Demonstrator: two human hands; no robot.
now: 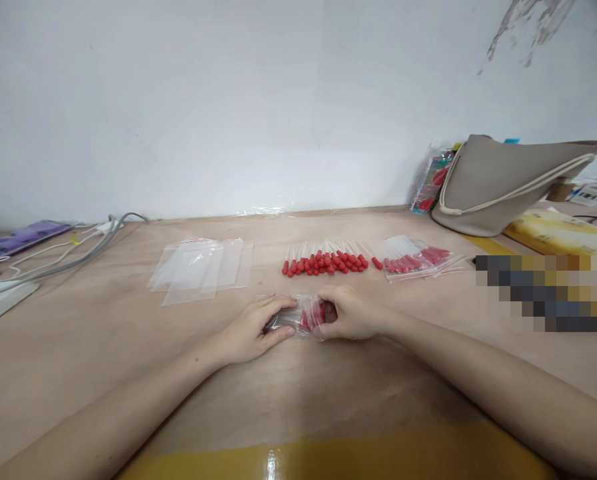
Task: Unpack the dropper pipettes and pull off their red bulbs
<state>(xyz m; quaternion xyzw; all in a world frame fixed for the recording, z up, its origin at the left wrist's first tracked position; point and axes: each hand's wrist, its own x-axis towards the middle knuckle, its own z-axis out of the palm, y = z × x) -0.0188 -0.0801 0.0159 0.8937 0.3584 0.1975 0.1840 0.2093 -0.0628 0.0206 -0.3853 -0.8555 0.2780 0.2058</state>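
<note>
Between my two hands is a clear plastic zip bag [298,319] with red-tipped sticks inside, lying low over the table. My left hand [258,328] grips its left end, thumb in front and fingers behind. At the right end, my right hand [346,313] pinches the bag near the red tips. Just beyond, a row of loose white sticks with red tips [326,261] lies on the table. Filled clear bags of such sticks [418,259] rest to the right of that row. Flat clear bags [201,267] overlap one another at the left.
A grey bag with a cord [513,180] stands at the back right, beside a colourful packet [431,180] and a yellow package [548,237]. Cables [78,250] and a purple packet [23,240] lie at the far left. Yellow tape [298,460] runs along the table's front edge.
</note>
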